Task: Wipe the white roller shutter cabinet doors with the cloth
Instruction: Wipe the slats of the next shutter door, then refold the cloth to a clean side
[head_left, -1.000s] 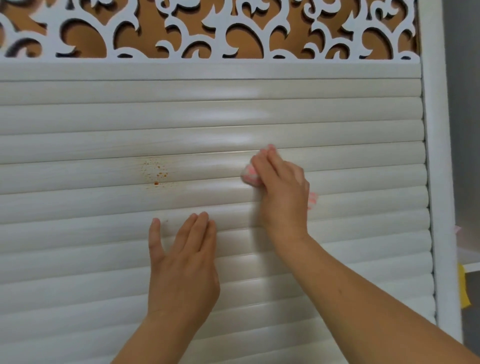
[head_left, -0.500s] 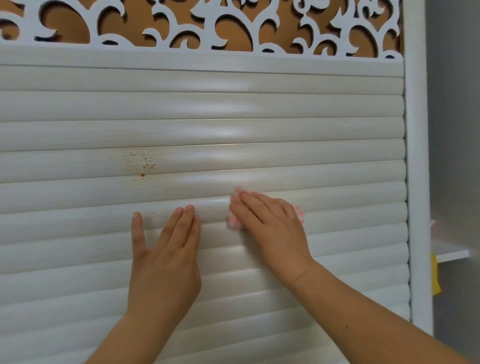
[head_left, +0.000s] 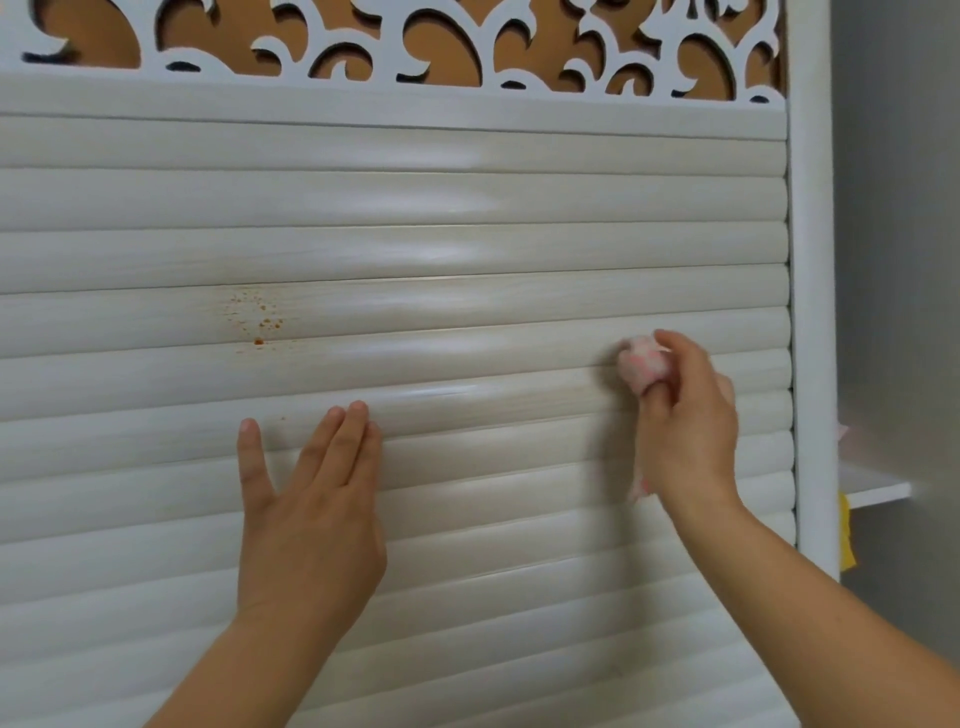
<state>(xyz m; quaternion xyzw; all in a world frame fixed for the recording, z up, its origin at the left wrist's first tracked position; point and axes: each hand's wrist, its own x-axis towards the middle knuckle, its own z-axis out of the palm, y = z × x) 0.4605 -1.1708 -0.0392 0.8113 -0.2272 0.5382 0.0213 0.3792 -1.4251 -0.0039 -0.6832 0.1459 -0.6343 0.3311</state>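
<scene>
Gripping a bunched pink-and-white cloth (head_left: 641, 364), your right hand (head_left: 685, 421) has its fingers curled round the wad and presses the cloth's tip against the white roller shutter cabinet door with horizontal rounded slats (head_left: 467, 249), toward the door's right side and near the white vertical frame post (head_left: 813, 312). A small tail of the cloth shows below the right wrist. Your left hand (head_left: 311, 499) lies flat on the slats lower and to the left, fingers straight and close together, thumb spread out to the side, holding nothing. A cluster of small orange-brown specks (head_left: 257, 319) marks the door above the left hand and well to the left of the cloth; the cloth is not touching it. Bright reflections run across the middle of several slats. Above the door sits a white cut-out scrollwork panel over a brown backing (head_left: 415, 47). To the right of the frame post, a grey wall (head_left: 898, 234) carries the edge of a white shelf (head_left: 878, 491), with a yellow item (head_left: 847, 540) just beneath it that is too small to identify.
</scene>
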